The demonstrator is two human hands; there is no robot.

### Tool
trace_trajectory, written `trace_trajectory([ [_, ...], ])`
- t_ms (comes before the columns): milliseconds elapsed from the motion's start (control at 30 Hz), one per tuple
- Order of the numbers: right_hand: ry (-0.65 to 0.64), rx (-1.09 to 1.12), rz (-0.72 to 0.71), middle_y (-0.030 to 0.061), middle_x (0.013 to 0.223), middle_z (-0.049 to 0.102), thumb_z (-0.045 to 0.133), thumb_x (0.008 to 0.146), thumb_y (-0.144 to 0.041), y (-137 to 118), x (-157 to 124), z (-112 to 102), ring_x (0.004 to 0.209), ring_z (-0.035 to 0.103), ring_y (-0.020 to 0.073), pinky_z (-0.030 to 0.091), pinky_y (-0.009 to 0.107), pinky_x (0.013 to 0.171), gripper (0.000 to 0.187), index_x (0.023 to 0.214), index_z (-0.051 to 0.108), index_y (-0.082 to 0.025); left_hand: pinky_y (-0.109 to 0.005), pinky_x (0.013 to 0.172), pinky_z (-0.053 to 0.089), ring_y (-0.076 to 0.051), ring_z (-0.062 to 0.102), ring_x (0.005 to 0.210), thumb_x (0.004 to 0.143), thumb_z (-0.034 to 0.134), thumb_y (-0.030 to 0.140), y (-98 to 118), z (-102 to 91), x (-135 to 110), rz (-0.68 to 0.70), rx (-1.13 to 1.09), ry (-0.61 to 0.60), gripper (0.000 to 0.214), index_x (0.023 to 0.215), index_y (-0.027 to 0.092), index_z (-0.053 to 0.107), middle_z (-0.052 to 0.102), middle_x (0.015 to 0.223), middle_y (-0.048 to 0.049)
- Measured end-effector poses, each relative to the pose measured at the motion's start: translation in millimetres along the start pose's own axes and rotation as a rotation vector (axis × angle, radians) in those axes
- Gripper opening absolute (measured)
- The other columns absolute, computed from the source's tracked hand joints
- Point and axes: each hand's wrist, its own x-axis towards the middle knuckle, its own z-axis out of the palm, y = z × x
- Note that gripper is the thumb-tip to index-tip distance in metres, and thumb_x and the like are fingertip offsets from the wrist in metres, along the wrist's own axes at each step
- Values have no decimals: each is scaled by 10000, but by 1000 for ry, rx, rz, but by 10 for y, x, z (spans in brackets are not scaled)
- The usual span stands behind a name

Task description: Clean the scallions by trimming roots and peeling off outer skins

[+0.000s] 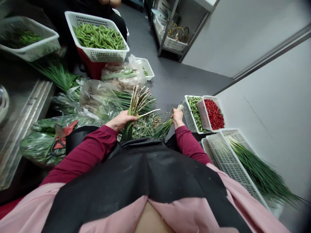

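My left hand is closed round a thick bunch of scallions, its brownish root ends pointing up and away and its green leaves hanging toward my lap. One pale stalk sticks out sideways to the right from that hand. Farther right, my right hand grips a smaller bunch of scallions, white ends upward and green leaves trailing down to the left. Between and beneath both hands lies a heap of scallion trimmings. More loose green scallions lie behind the left bunch.
Plastic bags of greens and scissors with black handles are at left. Green peppers fill a white basket ahead, near a seated person. At right stand a basket of red chilies and a basket of long scallions, beside the wall.
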Motion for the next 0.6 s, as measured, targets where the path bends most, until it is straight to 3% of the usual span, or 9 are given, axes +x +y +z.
trace_trajectory([
  [100, -267, -91, 182, -87, 458, 382, 633, 654, -193, 110, -174, 69, 347, 313, 58, 265, 200, 340, 131, 708, 514, -178, -251, 451, 433, -107, 509, 445, 544, 784, 221, 3, -35, 12, 17, -31, 57, 318, 757, 137, 564, 540, 526, 35],
  [167, -469, -167, 218, -72, 477, 418, 701, 611, -209, 170, -349, 136, 354, 319, 52, 253, 197, 345, 175, 710, 566, -158, -252, 448, 437, -107, 514, 448, 532, 789, 215, -17, -41, 40, 14, -31, 97, 332, 761, 134, 563, 542, 538, 38],
  [300, -441, -62, 198, -84, 496, 397, 743, 610, -295, 102, -690, 250, 372, 308, 45, 238, 190, 356, 270, 794, 596, -162, -255, 450, 441, -105, 518, 449, 535, 789, 221, -92, -8, 102, -15, -15, 140, 336, 771, 131, 568, 551, 553, 32],
  [400, -575, 185, 226, -105, 489, 332, 731, 655, -402, -98, -893, 336, 365, 245, 33, 236, 191, 362, 341, 869, 602, -170, -250, 457, 439, -101, 520, 459, 535, 798, 220, -150, 62, 127, -49, -16, 106, 337, 780, 121, 588, 566, 569, 24],
  [500, -675, 312, 266, -103, 484, 333, 746, 646, -429, -261, -997, 415, 371, 233, 23, 254, 190, 366, 353, 821, 601, -159, -257, 491, 463, -107, 546, 492, 529, 811, 206, -182, 134, 132, -103, -49, 35, 350, 805, 109, 618, 605, 618, 8],
  [600, -548, 297, 186, -49, 531, 457, 731, 664, -417, -299, -959, 416, 436, 383, 49, 353, 190, 403, 310, 745, 595, -151, -291, 590, 515, -141, 610, 580, 559, 798, 203, -183, 144, 134, -146, -117, -3, 342, 851, 108, 647, 657, 689, -22],
])
